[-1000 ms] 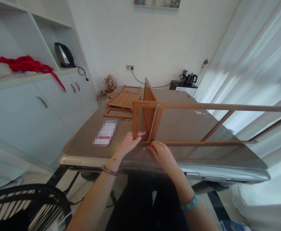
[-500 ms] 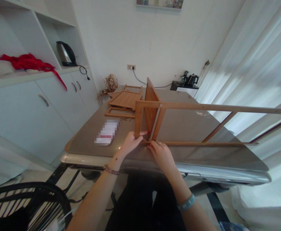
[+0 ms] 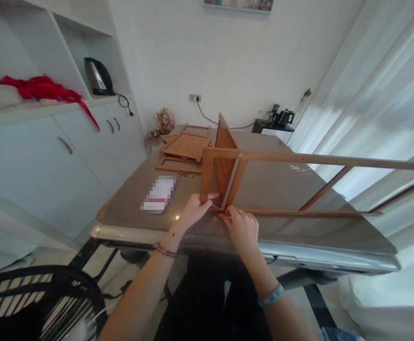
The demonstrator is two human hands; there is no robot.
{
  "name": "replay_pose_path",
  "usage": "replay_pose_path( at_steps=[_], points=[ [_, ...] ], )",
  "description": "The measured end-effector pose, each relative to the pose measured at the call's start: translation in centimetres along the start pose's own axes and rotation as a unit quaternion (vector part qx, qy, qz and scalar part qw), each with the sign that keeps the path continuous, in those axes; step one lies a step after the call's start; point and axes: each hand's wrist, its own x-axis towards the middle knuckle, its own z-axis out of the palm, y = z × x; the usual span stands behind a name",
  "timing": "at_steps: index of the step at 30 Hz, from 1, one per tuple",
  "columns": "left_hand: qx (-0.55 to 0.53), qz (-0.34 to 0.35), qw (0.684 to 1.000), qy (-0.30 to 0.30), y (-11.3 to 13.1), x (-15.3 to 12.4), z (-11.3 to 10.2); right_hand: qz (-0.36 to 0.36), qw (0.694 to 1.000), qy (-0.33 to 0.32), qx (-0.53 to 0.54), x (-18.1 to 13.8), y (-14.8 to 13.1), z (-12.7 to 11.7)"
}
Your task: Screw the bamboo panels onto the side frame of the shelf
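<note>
A long wooden frame [image 3: 292, 157] stands on its side on the table, with a wooden panel [image 3: 225, 149] set upright across it near its left end. My left hand [image 3: 193, 210] is closed around the frame's lower left corner, thumb in front and fingers reaching behind toward the panel's foot. At the lower rail, just right of that corner, my right hand [image 3: 242, 231] has its fingertips pinched together against the wood. Whatever lies between those fingertips is too small to make out.
Several screws [image 3: 184, 174] lie beyond the blurred white sheet or phone [image 3: 159, 194] on the grey table [image 3: 128, 189]. Flat wooden panels [image 3: 187, 146] are stacked behind them. The frame's right end juts past the table toward the curtain [image 3: 380, 118]. A black chair [image 3: 43, 279] stands at lower left.
My right hand has turned slightly at the lower rail, its knuckles now further right and its fingers more curled. My left hand keeps its hold. The whole view has shifted slightly.
</note>
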Motion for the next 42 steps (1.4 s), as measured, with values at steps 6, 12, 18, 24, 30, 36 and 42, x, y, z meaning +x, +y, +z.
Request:
replay_pose_path(
  at_steps=[6,12,18,24,30,36,42],
  points=[
    [0.008,-0.009,1.0,-0.011,0.1,0.0,0.0,-0.025,1.0,0.007,0.001,0.3,0.9,0.0],
    [0.006,-0.017,1.0,-0.009,-0.2,-0.1,0.1,0.027,1.0,-0.004,-0.001,0.1,1.4,0.3],
    [-0.021,-0.02,1.0,-0.008,-0.2,-0.1,0.1,0.024,1.0,-0.013,-0.006,0.2,1.2,0.4],
    [0.008,0.0,1.0,-0.026,-0.4,-0.5,-0.1,0.005,1.0,-0.015,-0.008,-0.3,1.4,0.1],
    [0.004,-0.016,0.999,-0.03,-0.2,-2.2,0.3,-0.018,1.0,-0.002,-0.012,-1.6,1.4,-0.8],
    [-0.016,-0.025,0.998,-0.047,-0.1,-3.3,0.5,-0.037,0.999,0.003,0.005,-2.6,2.0,-1.2],
    [0.003,-0.011,1.0,-0.024,-0.3,-3.3,0.8,-0.054,0.998,0.023,0.007,-2.6,2.0,-1.0]
  ],
)
